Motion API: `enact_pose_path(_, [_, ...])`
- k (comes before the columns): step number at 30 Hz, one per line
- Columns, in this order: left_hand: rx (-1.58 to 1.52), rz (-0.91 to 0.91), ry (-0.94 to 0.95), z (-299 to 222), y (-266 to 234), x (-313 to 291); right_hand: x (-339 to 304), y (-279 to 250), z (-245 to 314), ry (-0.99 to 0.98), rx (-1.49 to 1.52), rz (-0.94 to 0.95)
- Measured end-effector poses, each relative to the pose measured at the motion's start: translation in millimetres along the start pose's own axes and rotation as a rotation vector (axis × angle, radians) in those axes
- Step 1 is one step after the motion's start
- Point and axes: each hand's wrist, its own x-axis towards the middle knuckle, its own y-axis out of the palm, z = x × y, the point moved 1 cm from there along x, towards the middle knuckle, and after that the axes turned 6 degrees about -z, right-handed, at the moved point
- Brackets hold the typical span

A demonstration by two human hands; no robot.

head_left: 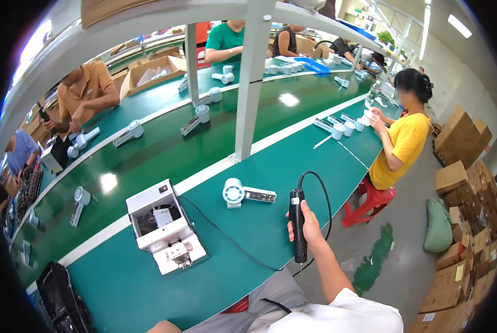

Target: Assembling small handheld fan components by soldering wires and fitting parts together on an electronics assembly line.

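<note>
My right hand point(310, 225) is closed around a black electric screwdriver point(297, 222), held upright beside the table's near edge with its thin bit pointing down. A black cord loops from its top. To its left, a light grey hair-dryer-like part point(233, 191) rests on the green tabletop, its handle open and showing its insides. Farther left stands a white screw feeder box point(165, 225) with an open top and a small metal outlet at its front. My left hand is out of the picture; only a bit of bare skin shows at the lower edge.
A green conveyor belt point(204, 139) carrying several grey parts runs beyond my table. A white post point(251, 83) rises at the table's far edge. A black bin point(60, 294) stands lower left. At right, a co-worker in yellow point(406, 136) sits on a red stool point(370, 202).
</note>
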Motion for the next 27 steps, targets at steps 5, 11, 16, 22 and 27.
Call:
enact_pose_path(5, [0.216,-0.079,-0.054,-29,-2,-14,1,17,-5,0.090,-0.017,-0.085])
enact_pose_path(11, [0.550,-0.665,-0.218,-95,-61,-89,-3,6,-3,0.028,0.008,-0.185])
enact_pose_path(16, [1.389,-1.304,-0.928,-123,-190,-193,-2,14,-5,0.045,0.016,-0.114])
enact_pose_path(22, [2.045,-0.735,-1.802,-93,-265,-371,-1,12,-4,0.034,0.005,-0.172])
enact_pose_path(27, [2.015,-0.749,-1.881,-84,-287,-383,4,2,-8,0.053,0.033,-0.143])
